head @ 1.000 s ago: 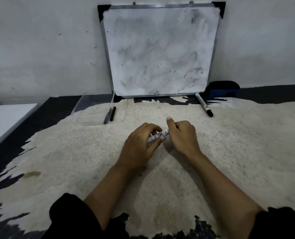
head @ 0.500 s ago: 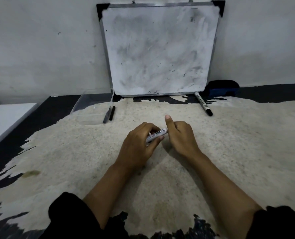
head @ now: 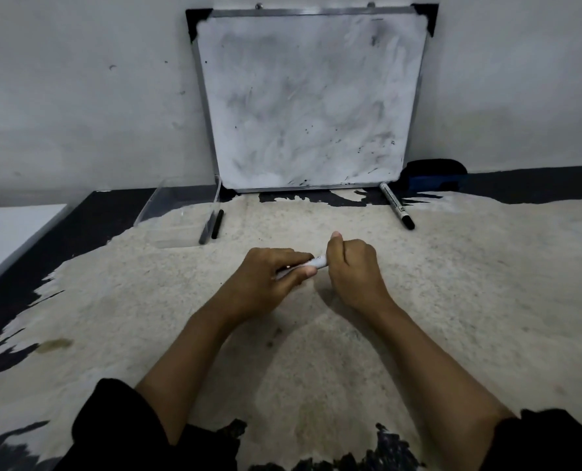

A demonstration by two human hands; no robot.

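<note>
I see the white cylindrical plastic marker (head: pixel 311 265) lying crosswise, left hand (head: pixel 266 283) pinching its barrel, right hand (head: pixel 352 270) fisted round its right end.

White marker (head: pixel 313 265); grey-smudged white whiteboard (head: pixel 308 100); blue-black eraser (head: pixel 430 176); worn beige-and-black table (head: pixel 486 300).

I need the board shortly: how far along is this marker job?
Done: the whiteboard looks wiped, only grey smears. In hand: left hand and right hand grip one marker; its end is hidden in the right fist. Left: nothing written; a second marker lies by the board, a black pen beside the clear tray.
</note>
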